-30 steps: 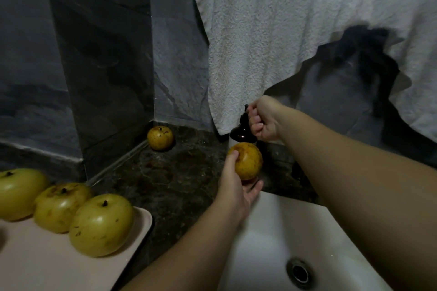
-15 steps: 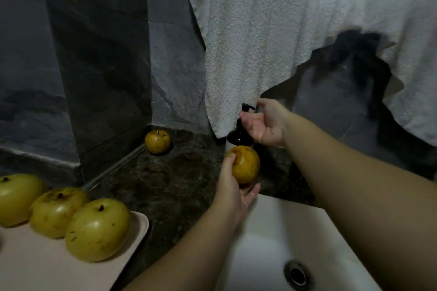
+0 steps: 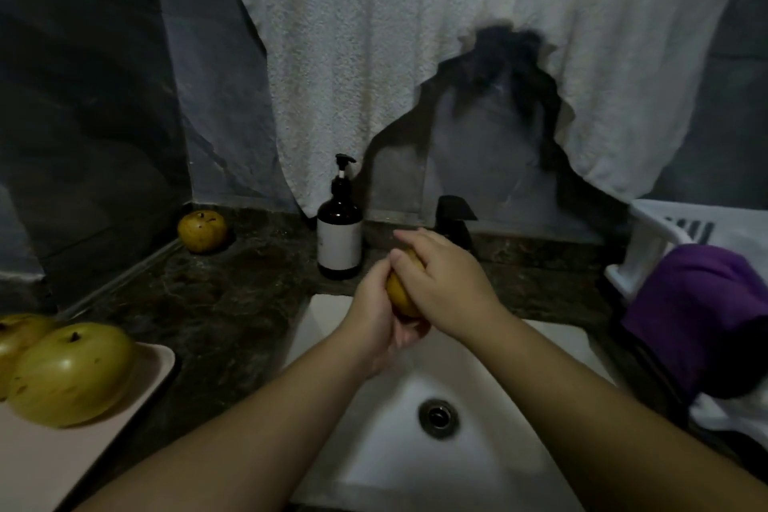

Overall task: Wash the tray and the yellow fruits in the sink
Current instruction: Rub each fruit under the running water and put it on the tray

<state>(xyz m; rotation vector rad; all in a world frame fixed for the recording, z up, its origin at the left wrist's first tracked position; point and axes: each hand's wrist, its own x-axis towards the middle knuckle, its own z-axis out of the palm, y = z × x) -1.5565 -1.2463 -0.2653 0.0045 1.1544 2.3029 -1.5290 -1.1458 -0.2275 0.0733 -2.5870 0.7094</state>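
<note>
A: Start big. Where does the work sit?

B: Over the sink [image 3: 490,466], a white basin set in the dark counter [image 3: 224,303]. The tray [image 3: 62,466] lies at the counter's left edge with 2 fruits in view on it, the near one [image 3: 70,374] large and glossy.

A: And the tray's handling?

B: Stiff, flat and light, I judge; take it by its raised rim once it is emptied.

A: The hands?

B: Both close on 1 fruit [image 3: 401,295] above the basin. The left hand [image 3: 380,316] cups it from below; the right hand [image 3: 446,287] wraps over the top, fingers curled.

A: How will it behave?

B: Round, firm, smooth-skinned, probably slippery if soaped from the bottle [image 3: 339,241]. Cradling it in a full palm beats pinching.

A: Anything smaller?

B: 1 more fruit [image 3: 203,230] sits alone in the back corner.
</note>
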